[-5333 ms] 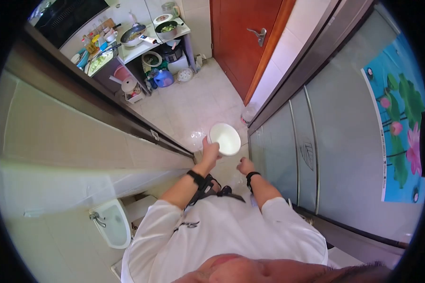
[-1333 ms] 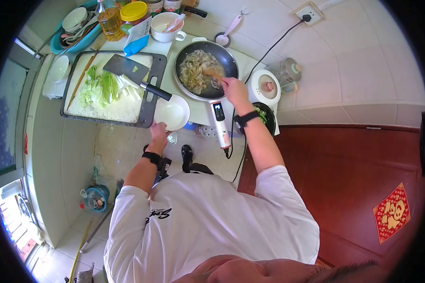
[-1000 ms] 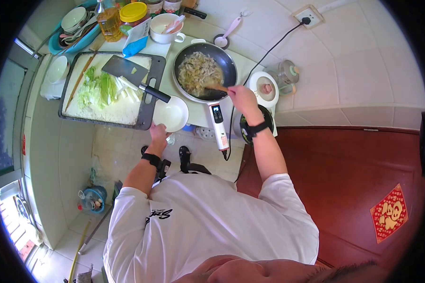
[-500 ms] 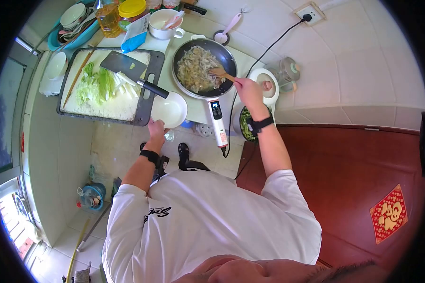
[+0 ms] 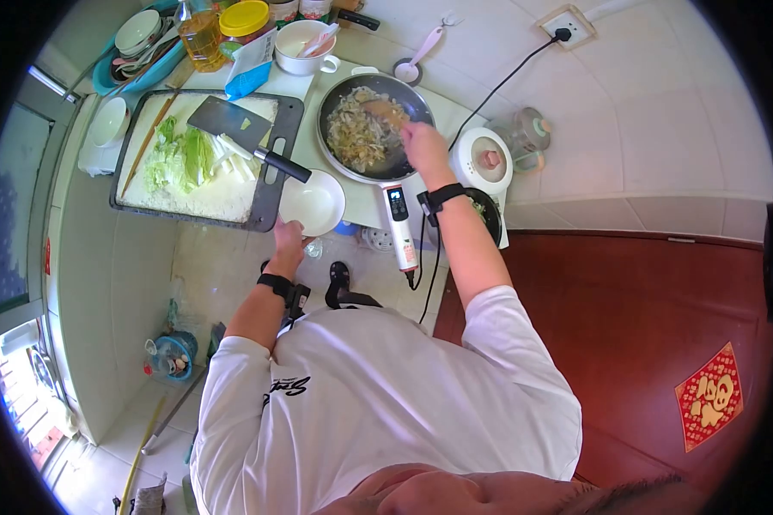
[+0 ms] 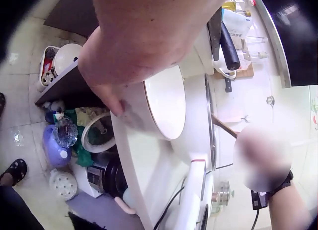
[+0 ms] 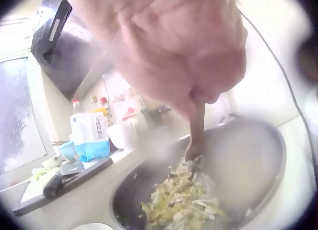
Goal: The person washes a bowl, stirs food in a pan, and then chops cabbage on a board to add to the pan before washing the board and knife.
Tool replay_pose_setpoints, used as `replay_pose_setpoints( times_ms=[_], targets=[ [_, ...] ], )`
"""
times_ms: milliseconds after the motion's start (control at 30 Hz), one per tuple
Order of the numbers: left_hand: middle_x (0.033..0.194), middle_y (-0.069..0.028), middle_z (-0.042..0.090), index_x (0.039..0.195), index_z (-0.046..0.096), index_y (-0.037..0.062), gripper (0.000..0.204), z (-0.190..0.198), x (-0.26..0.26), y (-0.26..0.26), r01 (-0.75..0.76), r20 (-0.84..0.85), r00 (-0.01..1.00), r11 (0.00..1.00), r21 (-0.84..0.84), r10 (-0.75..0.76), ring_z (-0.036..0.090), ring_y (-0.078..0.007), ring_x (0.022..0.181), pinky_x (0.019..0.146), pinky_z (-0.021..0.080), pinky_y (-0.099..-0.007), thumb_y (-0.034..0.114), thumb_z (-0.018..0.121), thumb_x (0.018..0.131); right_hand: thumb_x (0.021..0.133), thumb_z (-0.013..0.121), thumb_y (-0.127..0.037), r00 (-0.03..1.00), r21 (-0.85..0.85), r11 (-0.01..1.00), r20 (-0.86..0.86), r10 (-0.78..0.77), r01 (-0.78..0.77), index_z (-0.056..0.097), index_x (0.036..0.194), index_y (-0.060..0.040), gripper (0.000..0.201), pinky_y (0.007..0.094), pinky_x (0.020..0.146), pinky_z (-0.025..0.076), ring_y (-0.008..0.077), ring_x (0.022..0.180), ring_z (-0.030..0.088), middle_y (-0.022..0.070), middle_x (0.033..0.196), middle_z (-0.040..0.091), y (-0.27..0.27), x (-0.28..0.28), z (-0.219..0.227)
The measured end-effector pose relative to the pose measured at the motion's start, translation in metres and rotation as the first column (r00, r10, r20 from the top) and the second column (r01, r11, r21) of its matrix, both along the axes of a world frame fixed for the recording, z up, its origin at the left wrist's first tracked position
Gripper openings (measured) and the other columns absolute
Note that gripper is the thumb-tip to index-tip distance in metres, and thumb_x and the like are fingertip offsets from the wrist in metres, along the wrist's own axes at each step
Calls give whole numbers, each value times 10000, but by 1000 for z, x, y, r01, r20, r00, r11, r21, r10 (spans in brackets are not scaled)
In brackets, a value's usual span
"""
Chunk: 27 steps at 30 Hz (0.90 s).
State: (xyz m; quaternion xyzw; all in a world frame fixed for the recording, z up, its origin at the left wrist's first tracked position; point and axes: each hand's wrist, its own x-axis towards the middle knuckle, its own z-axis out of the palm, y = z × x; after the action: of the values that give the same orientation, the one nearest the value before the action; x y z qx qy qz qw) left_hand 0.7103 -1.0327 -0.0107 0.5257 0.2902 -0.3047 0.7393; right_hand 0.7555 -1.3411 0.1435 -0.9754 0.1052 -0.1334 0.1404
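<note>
You are in a kitchen, and it looks like one of a home. On your counter (image 5: 362, 202), a frying pan (image 5: 416, 99) with food (image 5: 356, 137) stands at twelve o'clock, a cutting board (image 5: 223, 199) with chopped cabbage (image 5: 180, 167) and a cleaver (image 5: 223, 123) at ten. A red-gold decoration (image 5: 710, 396) is on the door (image 5: 593, 343), at four o'clock.

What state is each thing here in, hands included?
Right hand, gripping the wooden spatula
Left hand, holding the white bowl
White bowl, empty
Frying pan, uncovered, food inside
Handle display, lit
Cabbage, cut
Cleaver, lying on the cutting board
Yellow-lidded jar, closed
Black plug, in the socket
</note>
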Motion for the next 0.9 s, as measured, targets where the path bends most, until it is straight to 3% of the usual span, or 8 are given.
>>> replay_pose_setpoints(
  times_ms=[100,233,300,400,500,633,767,900],
  targets=[
    [1265,-133,510,1343,428,134,616,6,0,-1,-8,-18,1000,1000,-3,8,585,-341,1095,794,569,-536,-64,401,760,873,610,-233,993,26,998,-94,66,-64,724,947,-106,186,478,711,526,379,785,658,177,840,676,-2,-16,-13],
    [1278,-134,504,1347,419,138,617,-3,-2,-2,-16,-22,1000,1000,-14,16,577,-343,1115,814,561,-544,-65,403,765,863,620,-244,993,62,998,-116,25,-18,731,948,-109,194,471,719,528,377,793,658,168,856,681,-6,-59,46],
    [1289,-131,497,1356,405,144,626,-1,-1,-2,-26,-22,999,1000,-13,26,569,-342,1126,827,554,-547,-65,408,766,852,627,-233,933,80,997,-357,47,-19,736,944,-102,194,465,726,528,375,800,659,166,862,684,-3,-75,65],
    [1195,-159,522,1302,426,44,564,17,-3,-4,-32,36,999,999,28,31,620,-339,1020,727,615,-465,-42,436,745,844,628,-214,945,67,993,-306,116,-100,736,941,-98,185,460,731,528,374,808,659,172,858,683,14,-72,41],
    [1286,-138,489,1367,388,141,646,8,1,-1,-1,-28,1000,1000,-16,1,558,-354,1131,825,553,-549,-73,407,758,847,621,-201,989,66,995,-118,84,-76,721,881,-81,159,472,711,524,377,787,656,169,826,679,20,-42,18],
    [1278,-143,490,1372,382,138,660,8,0,0,6,-18,1000,1000,-10,-6,560,-359,1125,824,553,-551,-79,403,749,857,616,-202,1000,33,999,-3,25,-25,695,835,-68,157,499,686,513,378,752,652,175,778,665,32,-13,18],
    [1234,-159,510,1330,412,76,601,9,-4,1,4,31,1000,1000,-30,-3,591,-356,1071,806,576,-520,-63,411,745,873,601,-202,996,17,997,-46,72,-71,702,883,-93,149,503,677,514,377,733,652,171,772,667,42,-14,-15],
    [1192,-174,535,1270,453,-4,522,31,-3,-5,-14,48,999,998,57,11,612,-351,1038,804,598,-484,-40,428,751,874,601,-208,996,17,998,-61,66,-65,713,909,-102,158,495,684,518,378,740,652,164,786,673,13,-50,16]
  ],
)
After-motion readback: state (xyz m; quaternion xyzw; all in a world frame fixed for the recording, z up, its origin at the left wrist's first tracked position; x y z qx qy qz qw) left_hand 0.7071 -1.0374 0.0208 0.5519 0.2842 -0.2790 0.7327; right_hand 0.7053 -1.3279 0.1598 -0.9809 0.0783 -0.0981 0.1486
